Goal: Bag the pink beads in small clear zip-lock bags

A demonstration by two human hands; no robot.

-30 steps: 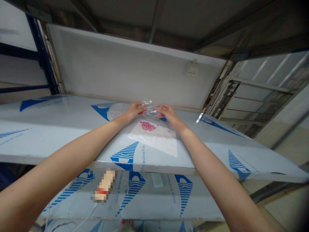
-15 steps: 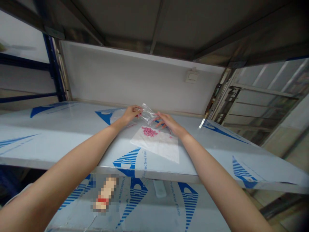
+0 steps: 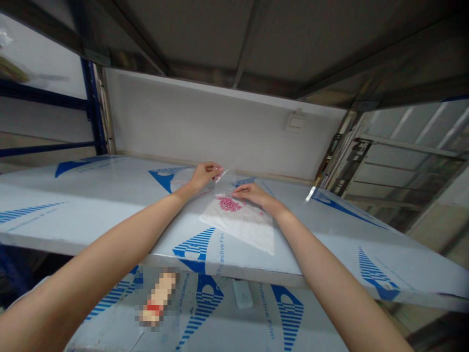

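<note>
A table (image 3: pixel 110 220) under blue-printed protective film is stretching toward a white wall with a wall switch (image 3: pixel 295 122). You're pinching a clear plastic bag (image 3: pixel 223 181) at its top edge with your left hand (image 3: pixel 207 178). Your right hand (image 3: pixel 254 195) is lying open, fingers just beside the pink pellets (image 3: pixel 229 204) heaped on a white sheet (image 3: pixel 244 230). Risk: a careless brush could be sending pellets rolling across the slick film; a loose pinch could be dropping the bag.

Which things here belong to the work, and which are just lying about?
Work: left hand, right hand, clear plastic bag, small round pink pieces, white sheet under them.
Lying about: white oblong object on the lower shelf, white wall switch, blue-printed protective film.
</note>
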